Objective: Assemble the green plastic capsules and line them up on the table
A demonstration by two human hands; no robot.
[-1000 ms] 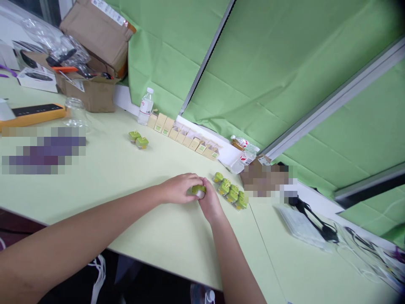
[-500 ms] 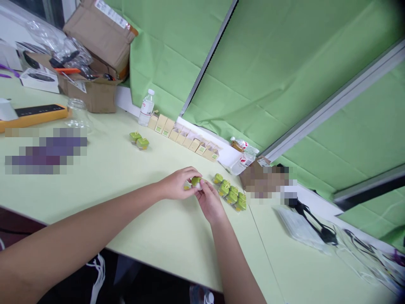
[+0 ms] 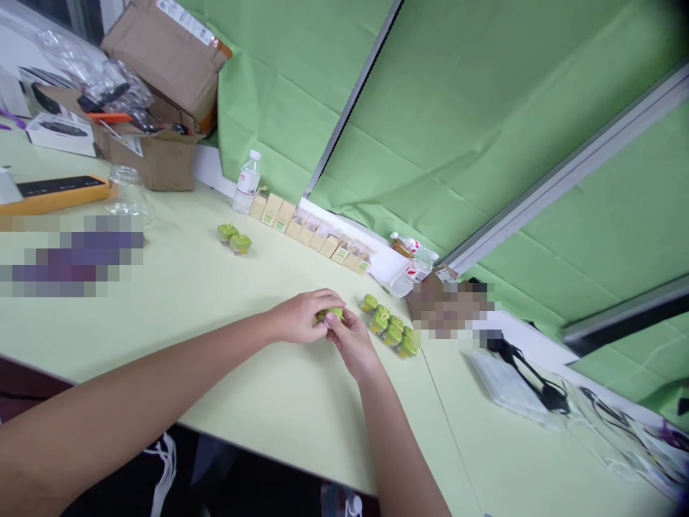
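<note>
Both hands meet over the middle of the table around a small clear container with a green lid [image 3: 334,313]. My left hand [image 3: 301,316] is curled about its left side, thumb below and fingers over the top. My right hand [image 3: 351,337] pinches it from the right, with the thumb on its near side. Fingers cover much of the container. Just right of my right hand stands a group of like green-lidded containers [image 3: 392,332]. Two more green-lidded containers [image 3: 235,238] sit farther back on the left.
A row of small beige boxes [image 3: 309,231] runs along the back edge, beside an upright water bottle [image 3: 247,182]. More plastic bottles [image 3: 413,267] lie at the right back. Far left are a cardboard box [image 3: 169,161], a glass jar [image 3: 126,192] and a yellow-edged power strip [image 3: 64,194].
The held container has turned and tipped a little between my hands, and its green lid shows differently. My right thumb has shifted left across it. The rest stands as before.
</note>
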